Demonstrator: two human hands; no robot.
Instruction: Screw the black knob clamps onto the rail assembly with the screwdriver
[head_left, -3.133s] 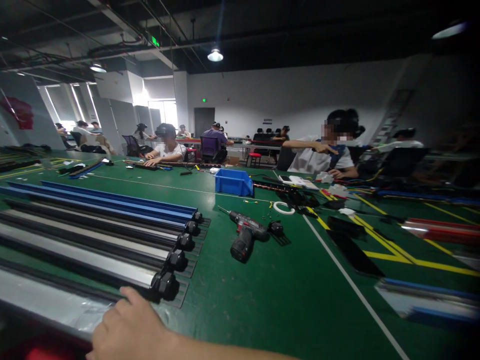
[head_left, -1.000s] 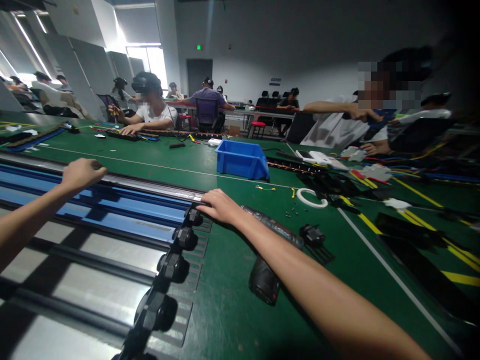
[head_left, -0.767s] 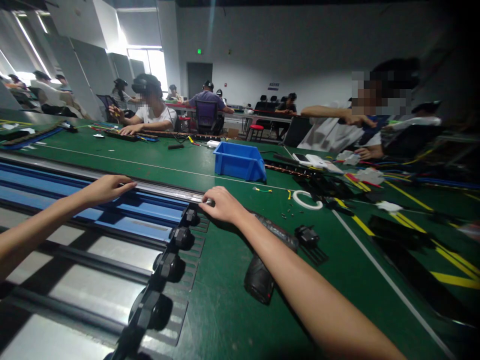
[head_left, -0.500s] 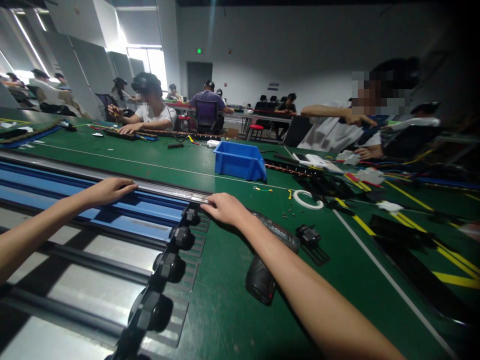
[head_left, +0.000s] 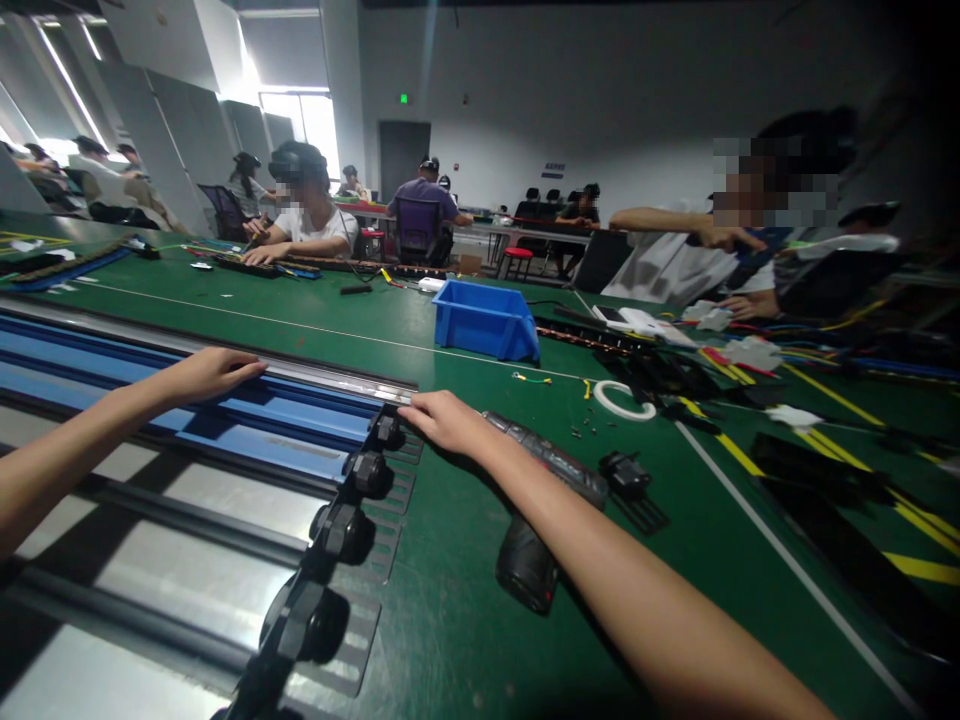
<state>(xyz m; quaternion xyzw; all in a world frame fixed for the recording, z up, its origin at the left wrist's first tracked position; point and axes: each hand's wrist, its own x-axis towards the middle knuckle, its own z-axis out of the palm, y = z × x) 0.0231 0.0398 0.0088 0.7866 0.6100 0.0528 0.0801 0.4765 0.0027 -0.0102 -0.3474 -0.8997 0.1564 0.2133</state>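
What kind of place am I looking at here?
Probably an assembly workshop: long rails lie side by side on a green table, a power drill lies near them, and several people sit at work beyond.

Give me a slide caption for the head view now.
Left hand and right hand at a silver rail, with a drill and blue bin on the green table.

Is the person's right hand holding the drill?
No, the drill lies on the green table, partly hidden by the right forearm, while the right hand is at the end of the silver rail.
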